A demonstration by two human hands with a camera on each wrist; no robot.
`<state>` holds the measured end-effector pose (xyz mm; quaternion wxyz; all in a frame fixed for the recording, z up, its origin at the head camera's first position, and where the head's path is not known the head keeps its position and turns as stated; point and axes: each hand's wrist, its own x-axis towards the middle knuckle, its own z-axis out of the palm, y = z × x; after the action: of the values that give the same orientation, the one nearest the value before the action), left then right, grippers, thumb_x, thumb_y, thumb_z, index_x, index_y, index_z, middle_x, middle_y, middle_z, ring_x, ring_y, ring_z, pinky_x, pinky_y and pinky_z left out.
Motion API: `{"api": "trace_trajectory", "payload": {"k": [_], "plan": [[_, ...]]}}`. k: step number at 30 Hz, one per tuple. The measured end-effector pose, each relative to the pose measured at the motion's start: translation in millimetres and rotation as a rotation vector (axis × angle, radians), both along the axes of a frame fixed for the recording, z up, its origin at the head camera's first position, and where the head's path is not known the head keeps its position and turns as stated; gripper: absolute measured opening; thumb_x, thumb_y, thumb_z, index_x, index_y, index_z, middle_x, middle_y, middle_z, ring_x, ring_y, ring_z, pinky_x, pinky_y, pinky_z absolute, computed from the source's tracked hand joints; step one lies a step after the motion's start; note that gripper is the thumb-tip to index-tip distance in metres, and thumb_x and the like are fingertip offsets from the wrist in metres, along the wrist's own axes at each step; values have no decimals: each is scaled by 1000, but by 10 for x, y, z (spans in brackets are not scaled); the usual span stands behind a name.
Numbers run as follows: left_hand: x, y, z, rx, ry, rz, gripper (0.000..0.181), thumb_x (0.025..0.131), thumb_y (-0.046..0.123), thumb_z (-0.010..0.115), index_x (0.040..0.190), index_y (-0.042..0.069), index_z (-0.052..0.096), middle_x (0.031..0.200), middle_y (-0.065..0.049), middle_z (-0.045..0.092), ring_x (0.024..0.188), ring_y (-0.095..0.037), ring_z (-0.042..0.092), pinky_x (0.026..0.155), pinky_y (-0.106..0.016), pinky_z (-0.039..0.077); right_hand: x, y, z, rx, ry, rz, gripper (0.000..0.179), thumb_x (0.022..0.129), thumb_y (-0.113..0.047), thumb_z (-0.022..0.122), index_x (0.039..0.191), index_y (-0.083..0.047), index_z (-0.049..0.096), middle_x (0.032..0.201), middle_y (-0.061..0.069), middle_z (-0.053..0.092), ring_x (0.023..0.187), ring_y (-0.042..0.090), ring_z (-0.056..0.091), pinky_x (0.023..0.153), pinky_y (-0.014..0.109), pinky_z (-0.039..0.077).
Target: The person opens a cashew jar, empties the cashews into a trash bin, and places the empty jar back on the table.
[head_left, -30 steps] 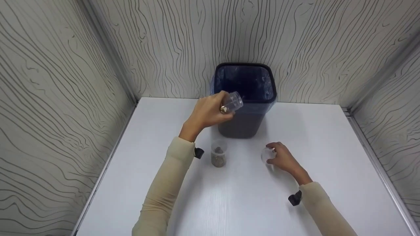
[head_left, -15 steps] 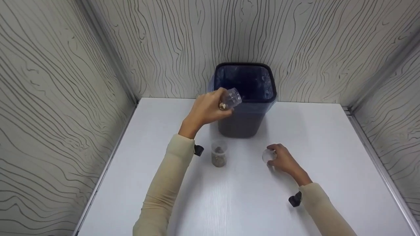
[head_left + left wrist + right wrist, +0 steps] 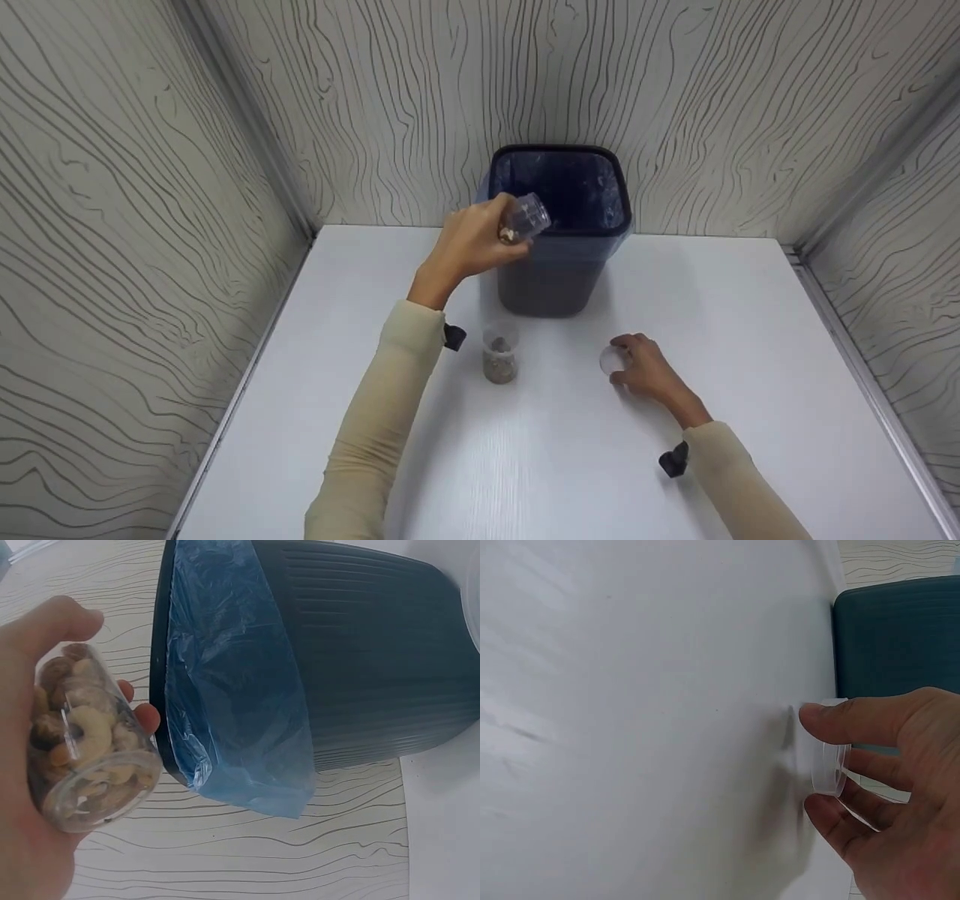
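Over the near rim of the bin (image 3: 551,274), my left hand (image 3: 469,236) grips a clear jar (image 3: 527,216), its mouth tilted toward the bin's opening. Mixed nuts (image 3: 90,727), a pale curved cashew among them, fill the part of the jar seen in the left wrist view. My right hand (image 3: 645,367) pinches a shallow, clear round plastic lid (image 3: 614,361) between thumb and fingers, low over the white table; its shadow lies beside it. Between the hands stands a clear plastic cup (image 3: 499,366) with brownish contents.
A blue bag (image 3: 232,682) lines the dark bin and folds over its rim. The bin stands at the back of the white table (image 3: 510,465), against a wood-patterned wall (image 3: 405,97). Similar panels rise on both sides.
My left hand has shifted slightly up and away with the tilted jar. The right hand has drifted a little nearer to me, with the lid in its fingers. The cup and bin stay put.
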<state>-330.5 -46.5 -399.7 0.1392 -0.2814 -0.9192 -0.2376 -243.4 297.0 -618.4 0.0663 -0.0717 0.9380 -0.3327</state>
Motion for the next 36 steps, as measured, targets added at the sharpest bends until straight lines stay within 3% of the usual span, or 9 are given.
{"api": "trace_trajectory", "payload": {"k": [7, 36], "plan": [[-37, -7, 33, -7, -11, 2, 47, 90, 45, 77, 122, 14, 62, 95, -2, 71, 77, -20, 65, 69, -41, 54, 19, 1, -16, 24, 32, 4, 62, 79, -2, 84, 135, 13, 59, 130, 35, 60, 127, 54, 53, 111, 66, 44], [-188, -64, 91, 10, -33, 16, 54, 88, 44, 76, 129, 12, 63, 101, -6, 74, 83, -22, 68, 73, -45, 58, 31, 5, 14, 70, -7, 15, 64, 83, -10, 84, 138, 11, 58, 142, 36, 53, 137, 56, 45, 116, 67, 39]]}}
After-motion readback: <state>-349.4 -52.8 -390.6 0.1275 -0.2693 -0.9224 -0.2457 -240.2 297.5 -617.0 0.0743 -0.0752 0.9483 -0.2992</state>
